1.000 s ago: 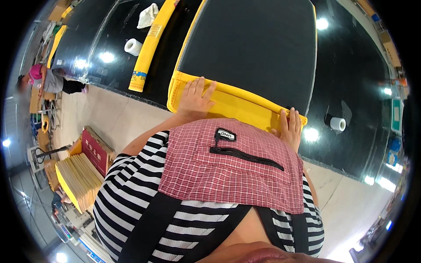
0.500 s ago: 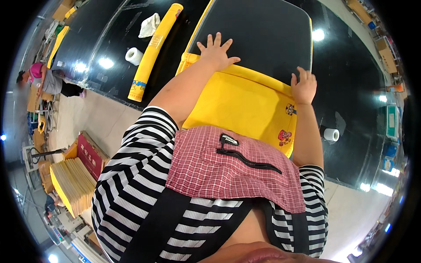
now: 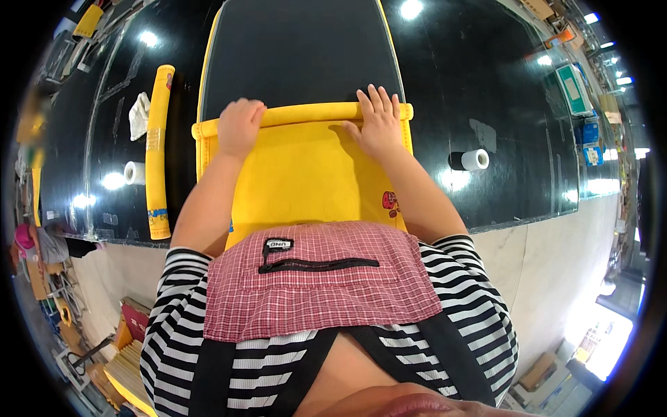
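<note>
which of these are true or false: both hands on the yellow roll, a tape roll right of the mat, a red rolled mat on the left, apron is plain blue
1. Both hands rest on the rolled edge of the yellow mat: left hand, right hand. True.
2. A white tape roll lies on the glossy black table right of the mat. True.
3. A red rolled mat lies at the left. False: the rolled mat there is yellow.
4. The apron is plain blue. False: the apron is red and white checked.
</note>
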